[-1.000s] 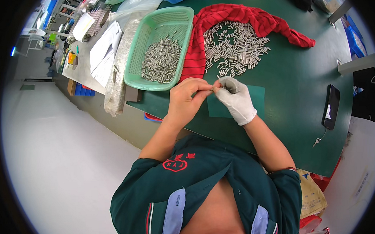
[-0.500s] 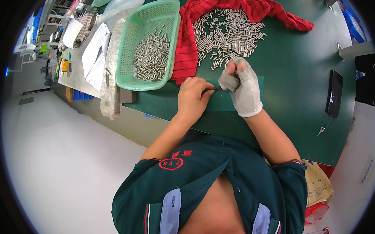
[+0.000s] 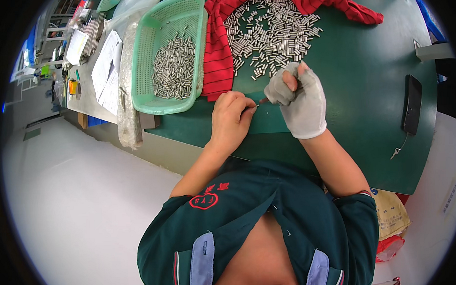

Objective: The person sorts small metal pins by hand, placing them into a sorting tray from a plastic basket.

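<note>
Head view: just in from the counter's near edge, the bare left hand (image 3: 228, 121) has its thumb and forefinger pinched together on a small metal pin (image 3: 257, 106), one end of which sticks out past the fingers toward the right. Close beside it, the right hand (image 3: 304, 103), in a pale glove that leaves some fingertips bare, has its fingers curled in around a thin reddish-brown piece (image 3: 263, 100) (too small to make out what it is). That piece points at the pin; whether the two touch, I cannot tell. Both hands are above a lighter green sheet (image 3: 267, 123) lying along the counter's near edge.

Toward the far edge of the counter (image 3: 366, 87), many loose pins (image 3: 287, 40) are spread, bordered on the left and far sides by a red striped cloth (image 3: 218, 67). Left of the cloth, toward the counter's left edge, stands a light green basket (image 3: 140, 70) with a heap of similar pins (image 3: 174, 69) in it. A grey block (image 3: 150, 121) sits at the near left corner, next to a long plastic-wrapped bundle (image 3: 128, 103). Near the right edge lies a black phone (image 3: 412, 106), with a key (image 3: 395, 152) on a cord at its near end.
</note>
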Motion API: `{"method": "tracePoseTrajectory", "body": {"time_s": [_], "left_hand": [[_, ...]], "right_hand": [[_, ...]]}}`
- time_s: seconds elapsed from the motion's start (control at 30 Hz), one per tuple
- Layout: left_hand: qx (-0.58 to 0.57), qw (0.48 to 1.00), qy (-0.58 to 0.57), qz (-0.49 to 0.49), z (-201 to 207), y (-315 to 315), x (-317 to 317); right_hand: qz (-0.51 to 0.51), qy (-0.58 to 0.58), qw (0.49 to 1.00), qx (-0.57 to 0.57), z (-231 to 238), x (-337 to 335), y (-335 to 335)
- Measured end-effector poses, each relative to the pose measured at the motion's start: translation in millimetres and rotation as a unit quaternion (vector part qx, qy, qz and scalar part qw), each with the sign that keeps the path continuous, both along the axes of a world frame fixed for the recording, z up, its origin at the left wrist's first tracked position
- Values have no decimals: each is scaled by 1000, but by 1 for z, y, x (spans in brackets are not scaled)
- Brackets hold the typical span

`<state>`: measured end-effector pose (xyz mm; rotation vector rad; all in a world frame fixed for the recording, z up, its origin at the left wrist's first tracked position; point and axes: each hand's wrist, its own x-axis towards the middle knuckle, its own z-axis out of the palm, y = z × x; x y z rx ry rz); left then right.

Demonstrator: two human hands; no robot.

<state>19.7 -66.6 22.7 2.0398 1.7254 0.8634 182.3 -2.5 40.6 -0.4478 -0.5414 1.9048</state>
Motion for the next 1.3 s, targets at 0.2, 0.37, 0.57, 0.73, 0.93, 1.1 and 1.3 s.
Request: {"method": "tracePoseTrajectory", "body": {"time_s": [0.2,0.37,0.57,0.73,0.93,1.1,1.3], "left_hand": [[0,1000,2,0,1,0,0],[-2,1000,1,-2,2,1,0],[-5,1000,-2,-2,2,1,0],[2,1000,-1,-2,2,1,1],[11,1000,-5,5,0,0,2],[18,1000,-4,3,-1,2,4],[29,1000,-5,4,-3,2,4]], "right_hand": [[16,6,1000,-5,-1,0,1],[17,1,1000,-7,-4,-1,1],[20,0,1000,-17,-3,-2,0],[21,-7,1000,-12,-1,-2,0],[17,-24,1000,-7,0,-3,-2],[19,-19,1000,-1,-5,-3,0],[-8,-58,998,5,-5,-9,-6]]}}
